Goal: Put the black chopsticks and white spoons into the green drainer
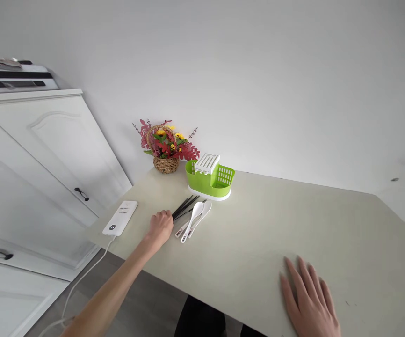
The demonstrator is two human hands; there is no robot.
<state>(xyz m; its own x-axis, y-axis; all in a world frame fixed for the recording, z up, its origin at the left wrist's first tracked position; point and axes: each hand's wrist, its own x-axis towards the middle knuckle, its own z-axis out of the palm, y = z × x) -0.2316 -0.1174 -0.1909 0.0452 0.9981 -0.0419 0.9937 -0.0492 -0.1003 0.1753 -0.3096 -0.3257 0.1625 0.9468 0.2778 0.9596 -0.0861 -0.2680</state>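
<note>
Several black chopsticks lie on the table, pointing away toward the basket. My left hand is closed around their near ends, which its fingers hide. Just right of it lie several white spoons, overlapping one another, with dark marks on their handles. Behind them stands a green cutlery basket with a slatted white top piece and a white base. My right hand rests flat near the table's front edge, fingers spread, holding nothing.
A wicker basket of artificial flowers stands at the back left against the wall. A white power bank with a cable hanging off the edge lies on the table. White cabinets stand at left.
</note>
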